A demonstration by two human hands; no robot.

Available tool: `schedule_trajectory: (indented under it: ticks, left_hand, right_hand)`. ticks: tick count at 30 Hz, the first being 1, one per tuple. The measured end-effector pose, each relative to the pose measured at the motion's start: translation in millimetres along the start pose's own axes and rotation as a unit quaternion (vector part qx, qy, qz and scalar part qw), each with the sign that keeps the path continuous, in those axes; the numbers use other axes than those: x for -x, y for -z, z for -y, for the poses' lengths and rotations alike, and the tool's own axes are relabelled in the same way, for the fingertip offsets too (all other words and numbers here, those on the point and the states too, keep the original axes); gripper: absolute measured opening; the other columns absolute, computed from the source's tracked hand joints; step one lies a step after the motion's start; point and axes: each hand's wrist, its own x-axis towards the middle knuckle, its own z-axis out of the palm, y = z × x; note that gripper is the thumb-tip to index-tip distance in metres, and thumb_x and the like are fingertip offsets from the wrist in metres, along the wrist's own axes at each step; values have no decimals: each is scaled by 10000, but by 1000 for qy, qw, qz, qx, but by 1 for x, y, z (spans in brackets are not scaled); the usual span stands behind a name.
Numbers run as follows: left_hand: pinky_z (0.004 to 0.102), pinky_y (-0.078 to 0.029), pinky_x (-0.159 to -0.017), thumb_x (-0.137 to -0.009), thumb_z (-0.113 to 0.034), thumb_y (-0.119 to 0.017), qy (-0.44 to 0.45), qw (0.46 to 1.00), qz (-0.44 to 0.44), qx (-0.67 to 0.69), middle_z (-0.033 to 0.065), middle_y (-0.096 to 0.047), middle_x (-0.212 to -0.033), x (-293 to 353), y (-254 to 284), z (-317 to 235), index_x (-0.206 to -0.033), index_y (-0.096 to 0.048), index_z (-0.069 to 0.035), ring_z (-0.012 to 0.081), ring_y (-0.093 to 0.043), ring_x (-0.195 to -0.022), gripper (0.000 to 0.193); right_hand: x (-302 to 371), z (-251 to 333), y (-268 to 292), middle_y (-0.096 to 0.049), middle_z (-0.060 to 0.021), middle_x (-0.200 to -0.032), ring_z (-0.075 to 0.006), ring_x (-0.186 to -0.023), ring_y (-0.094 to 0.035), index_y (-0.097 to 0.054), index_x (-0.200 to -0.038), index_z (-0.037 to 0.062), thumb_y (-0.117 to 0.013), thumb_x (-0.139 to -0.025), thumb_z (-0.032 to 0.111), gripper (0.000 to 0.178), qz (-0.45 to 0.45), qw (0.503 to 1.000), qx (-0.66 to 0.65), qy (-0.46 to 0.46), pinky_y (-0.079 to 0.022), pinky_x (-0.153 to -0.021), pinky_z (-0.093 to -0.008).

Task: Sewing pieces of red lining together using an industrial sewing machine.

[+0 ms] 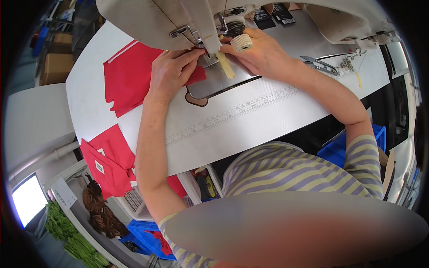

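At the far side of the table, both my hands work close to the needle area of a pale sewing machine [143, 22]. My left hand [170, 73] is closed, thumb against fingers, at the edge of a small red fabric piece [196, 76] beside the presser foot. A larger red fabric panel [127, 78] lies flat just left of that hand. My right hand [266, 53] curls in behind the needle bar, below a white ridged knob [241, 42]. Its fingertips are partly hidden, so what they pinch cannot be seen. A yellowish strip [226, 66] slants between the hands.
Dark thread snips [319, 65] lie right of my right forearm. A printed ruler scale [241, 110] crosses the white tabletop. Red pieces with white labels [107, 163] overhang the left front edge. Black tags [272, 15] sit behind the machine; a white basket [138, 205] stands below.
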Motion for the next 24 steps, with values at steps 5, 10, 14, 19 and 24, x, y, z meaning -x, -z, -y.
schedule_trajectory:
  ticks: [5, 10, 14, 19, 24]
  left_hand:
    - [325, -522, -657, -753, -50, -684, -14, 1000, -5, -4, 27, -694, -820, -2, 3, 0, -950, -736, -151, 216, -626, -756, 228]
    - [300, -523, -697, -776, 9, -677, -36, 999, 17, 6, 99, -706, -901, 3, 5, 1, -979, -728, -91, 233, -670, -774, 231]
    - [319, -511, -762, -806, -74, -659, 166, 972, -20, 165, 92, -691, -953, -1, 34, 14, -971, -707, -79, 261, -639, -826, 172]
    - [359, -461, -880, -837, -143, -674, 140, 984, 53, -99, 122, -617, -1107, 30, 74, -8, -1045, -675, -49, 272, -579, -1037, 228]
    - [366, -494, -794, -784, -173, -746, 183, 967, 7, -178, 129, -603, -1030, 111, 49, -99, -1055, -660, -25, 302, -604, -938, 320]
  right_hand:
    - [0, 1, -1, -616, -15, -1051, -201, -996, -564, -646, -1063, 116, -653, -776, 100, 287, -19, 1000, 6, 9, -474, -856, -339]
    - [-1, 0, -3, -619, -18, -1055, -202, -982, -567, -651, -1051, 113, -656, -773, 99, 278, -14, 1000, -2, 1, -474, -845, -338]
    - [-2, -1, -2, -626, -18, -1045, -199, -970, -569, -656, -1042, 114, -662, -783, 106, 259, -24, 1000, 12, 16, -474, -830, -335]
    - [0, -3, -4, -632, -14, -1028, -197, -962, -572, -656, -1043, 113, -662, -790, 114, 254, -29, 999, 14, 17, -474, -824, -332]
    - [-2, -6, -3, -637, -13, -1027, -200, -945, -577, -655, -1042, 104, -652, -796, 127, 247, -51, 998, 25, 33, -475, -817, -329]
